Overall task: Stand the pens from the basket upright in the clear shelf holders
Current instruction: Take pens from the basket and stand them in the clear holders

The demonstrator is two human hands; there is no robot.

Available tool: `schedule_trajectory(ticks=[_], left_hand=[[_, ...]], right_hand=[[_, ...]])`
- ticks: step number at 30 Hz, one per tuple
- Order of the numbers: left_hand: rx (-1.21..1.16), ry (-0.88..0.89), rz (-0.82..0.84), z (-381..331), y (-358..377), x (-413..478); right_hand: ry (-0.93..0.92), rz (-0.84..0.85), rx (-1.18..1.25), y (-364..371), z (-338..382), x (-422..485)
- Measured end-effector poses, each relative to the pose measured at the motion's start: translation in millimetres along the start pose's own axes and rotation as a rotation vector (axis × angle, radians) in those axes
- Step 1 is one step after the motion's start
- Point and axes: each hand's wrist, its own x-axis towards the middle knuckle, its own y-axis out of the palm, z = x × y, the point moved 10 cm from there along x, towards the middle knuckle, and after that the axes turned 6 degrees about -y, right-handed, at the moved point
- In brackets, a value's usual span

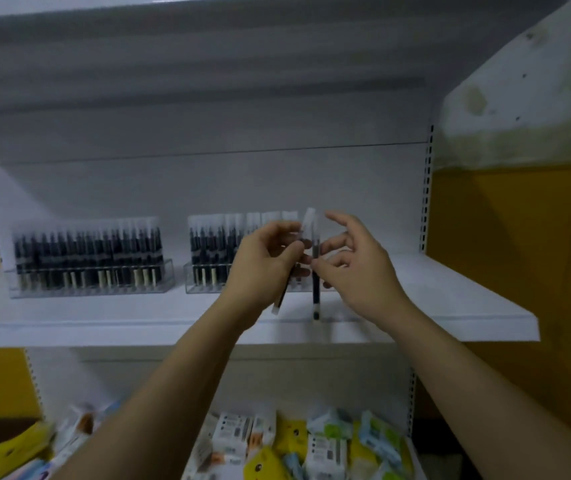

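Observation:
Two clear holders stand on the white shelf (450, 299): the left holder (90, 282) is packed with upright black pens, the right holder (204, 285) is filled on its left side. My left hand (263, 265) grips a black pen (280, 303) whose lower end sticks out below the fist. My right hand (353, 261) pinches another black pen (316, 289) with a clear cap, held upright in front of the right holder's right part. Both hands hide that part of the holder. No basket is in view.
A lower shelf holds a pile of small yellow, white and blue packets (311, 445). The upright with slots (427, 188) bounds the shelf on the right, beyond it a yellow wall (519, 237). Another shelf board (173, 46) hangs overhead.

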Motion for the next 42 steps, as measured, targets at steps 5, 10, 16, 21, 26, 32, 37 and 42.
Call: schedule_trajectory(ticks=[5, 10, 16, 21, 26, 32, 37, 42], left_hand=[[0.18, 0.056, 0.005, -14, 9, 40], [0.28, 0.149, 0.043, -32, 19, 77], [0.297, 0.242, 0.024, -45, 23, 117], [0.492, 0.344, 0.006, -45, 28, 144], [0.615, 0.314, 0.003, -24, 30, 164], [0.715, 0.279, -0.029, -9, 25, 174], [0.688, 0.266, -0.067, -4, 17, 175], [0.691, 0.24, -0.054, -3, 15, 175]], right_hand=[[-0.05, 0.015, -0.061, -15, -4, 38], [-0.08, 0.026, -0.118, -24, -14, 77], [-0.068, -0.065, -0.021, -43, -36, 121], [-0.084, -0.046, -0.037, -35, -59, 145], [-0.079, 0.031, -0.024, -15, -77, 161], [-0.084, -0.058, 0.048, -16, -102, 156], [-0.118, -0.147, 0.009, -33, -103, 148], [-0.135, -0.125, -0.068, -28, -105, 135]])
